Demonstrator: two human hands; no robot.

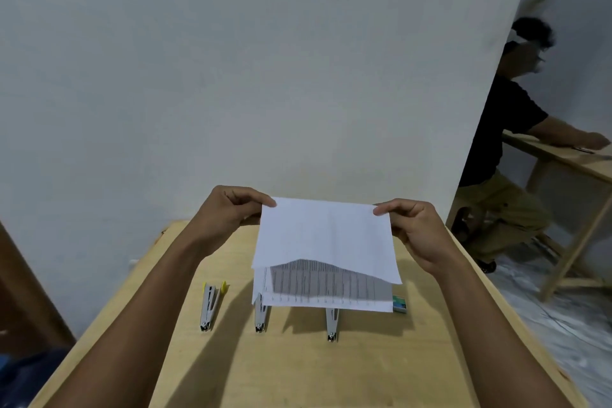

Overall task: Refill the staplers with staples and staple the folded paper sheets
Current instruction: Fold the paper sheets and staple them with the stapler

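Observation:
I hold a white paper sheet (326, 235) up above the wooden table (298, 371), its top half folded over toward me so printed tables show underneath. My left hand (228, 212) pinches its upper left corner and my right hand (414, 228) pinches its upper right corner. Three metal staplers lie on the table below: one with yellow ends (210, 305) at the left lies open, a second (260, 318) and a third (331, 325) are partly hidden by the paper. A small green staple box (399, 304) peeks out at the sheet's lower right.
A white wall stands just behind the table's far edge. At the right, another person (506, 149) in a black shirt sits at a second wooden table (563, 159). A dark wooden panel (29, 291) is at the left.

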